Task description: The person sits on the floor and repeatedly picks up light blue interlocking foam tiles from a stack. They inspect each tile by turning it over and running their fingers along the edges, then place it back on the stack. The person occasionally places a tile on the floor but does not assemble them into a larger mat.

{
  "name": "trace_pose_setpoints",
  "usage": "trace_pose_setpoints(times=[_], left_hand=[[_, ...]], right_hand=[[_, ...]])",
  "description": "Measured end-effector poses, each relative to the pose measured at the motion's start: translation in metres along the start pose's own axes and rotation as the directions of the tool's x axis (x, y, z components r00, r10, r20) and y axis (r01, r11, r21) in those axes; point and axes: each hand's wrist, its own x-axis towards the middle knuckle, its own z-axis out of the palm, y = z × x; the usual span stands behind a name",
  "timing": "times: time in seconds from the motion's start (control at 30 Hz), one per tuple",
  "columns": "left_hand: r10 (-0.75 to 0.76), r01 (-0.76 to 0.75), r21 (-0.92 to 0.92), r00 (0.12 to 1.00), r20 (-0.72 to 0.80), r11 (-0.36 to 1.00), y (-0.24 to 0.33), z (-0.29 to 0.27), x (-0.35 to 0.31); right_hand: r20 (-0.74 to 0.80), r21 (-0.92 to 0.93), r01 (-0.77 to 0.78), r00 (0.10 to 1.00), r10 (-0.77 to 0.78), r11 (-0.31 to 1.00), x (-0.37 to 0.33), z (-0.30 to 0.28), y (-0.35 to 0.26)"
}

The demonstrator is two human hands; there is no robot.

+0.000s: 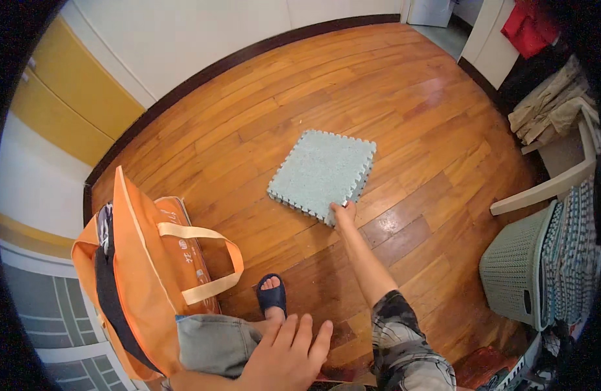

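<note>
A low stack of pale blue-green interlocking foam mats (325,166) with toothed edges lies on the wooden floor ahead of me. My right hand (343,213) reaches out to its near corner, with thumb and fingers closed on the edge. Part of the grip is hidden behind the hand. Close to me, my left hand (288,355) lies palm down over my bent knee in grey denim, fingers stretched out and holding nothing. A dark blue slipper (271,296) is on my foot, just beyond the left hand.
A large orange bag (141,260) with pale handles stands open at left, dark cloth inside. At right, a green woven-look basket (515,267) sits beside more stacked mats (569,254), under a chair (548,186) piled with clothes. White-and-yellow cabinets and walls edge the floor.
</note>
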Motion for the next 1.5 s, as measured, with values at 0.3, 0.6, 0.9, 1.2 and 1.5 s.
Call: trace_pose_setpoints(times=[0.3,0.6,0.9,1.2,1.5], left_hand=[[-0.112,0.104,-0.045,0.949,-0.294,0.994,-0.025,0.001,0.018],[-0.215,-0.271,-0.957,0.945,-0.244,-0.104,-0.037,0.005,0.07],[-0.352,-0.328,-0.536,0.479,-0.804,0.778,0.003,0.007,0.065],[0.368,-0.428,0.038,0.724,-0.584,0.903,0.071,0.113,0.059],[0.012,-0.225,-0.123,0.518,-0.855,0.967,0.0,0.041,0.068]], right_hand=[[0.364,0.228,0.102,0.913,-0.182,0.968,-0.122,-0.202,-0.199],[0.486,0.284,0.156,0.827,-0.283,0.946,-0.26,-0.336,-0.282],[-0.512,0.586,0.163,0.833,0.207,0.793,-0.203,-0.378,-0.163],[0.111,0.918,-0.164,0.98,0.164,0.36,-0.208,-0.201,-0.113],[-0.094,0.667,-0.05,0.984,0.15,0.744,-0.18,-0.294,0.008]])
